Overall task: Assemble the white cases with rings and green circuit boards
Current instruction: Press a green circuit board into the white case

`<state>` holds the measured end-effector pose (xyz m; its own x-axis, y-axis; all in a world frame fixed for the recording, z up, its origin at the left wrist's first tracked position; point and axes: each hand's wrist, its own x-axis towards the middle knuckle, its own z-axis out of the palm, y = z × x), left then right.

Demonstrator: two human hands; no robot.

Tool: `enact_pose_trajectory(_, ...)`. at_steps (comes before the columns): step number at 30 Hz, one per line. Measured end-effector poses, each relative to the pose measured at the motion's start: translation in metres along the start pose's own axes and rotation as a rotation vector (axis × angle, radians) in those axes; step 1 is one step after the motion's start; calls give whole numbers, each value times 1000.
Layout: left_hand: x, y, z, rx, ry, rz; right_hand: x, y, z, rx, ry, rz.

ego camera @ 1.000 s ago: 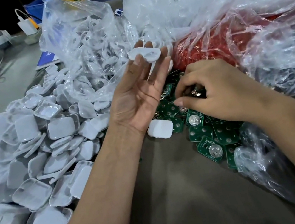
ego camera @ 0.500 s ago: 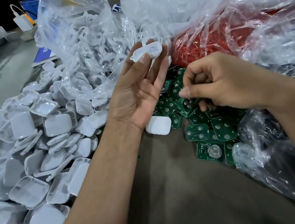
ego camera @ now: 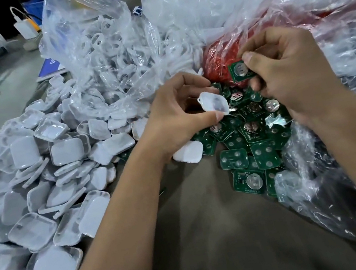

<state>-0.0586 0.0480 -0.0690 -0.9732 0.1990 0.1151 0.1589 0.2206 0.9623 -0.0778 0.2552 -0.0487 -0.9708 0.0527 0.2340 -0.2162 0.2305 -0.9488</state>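
Nearest the camera, two bare forearms reach in over the brown table top (ego camera: 215,247). To the left of them, a big heap of white cases (ego camera: 40,195) sprawls across the surface, shells lying open side up and lids flat, all jumbled together. Just past the left wrist, one closed white case (ego camera: 188,153) lies alone at the edge of the scattered green circuit boards (ego camera: 245,146), which spill out between the hands and the crumpled clear plastic bag (ego camera: 327,203) on the right. Now the left hand (ego camera: 176,116): fingers curled, thumb and fingertips pinching a white case half (ego camera: 214,104), held up with its hollow side towards the camera, above the boards. The right hand (ego camera: 284,68), a little higher and just beside it, pinches a single green circuit board (ego camera: 240,71) between thumb and forefinger, its round silver disc facing out. Behind that board sits a bag of red parts (ego camera: 216,61), and further left a clear bag of white rings (ego camera: 106,59). Far back, a white charger (ego camera: 26,28) sits on the grey surface.
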Motion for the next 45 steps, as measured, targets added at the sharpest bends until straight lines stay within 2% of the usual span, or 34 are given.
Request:
enact_pose_trajectory(5,-1,0,3,261,-34,67,-1,1,-1,57,-31,39)
enact_pose_trajectory(9,-2,1,0,298,-20,80,-2,-1,-1,104,-91,57)
enact_pose_trajectory(11,-1,4,-1,245,23,83,-3,-3,0,150,-116,68)
enact_pose_trajectory(15,-1,10,2,-32,138,52,-9,-9,7,301,-189,70)
enact_pose_trajectory(22,-1,16,7,-350,84,1,-12,-14,16,457,-177,106)
enact_pose_trajectory(29,0,17,7,-404,88,19,-15,-16,19,454,-141,90)
enact_pose_trajectory(34,0,18,3,-435,80,18,-18,-20,20,507,-257,198)
enact_pose_trajectory(37,-1,18,4,-567,59,18,-19,-22,18,589,-311,211)
enact_pose_trajectory(45,0,17,16,-644,122,-5,-18,-20,20,681,-280,262)
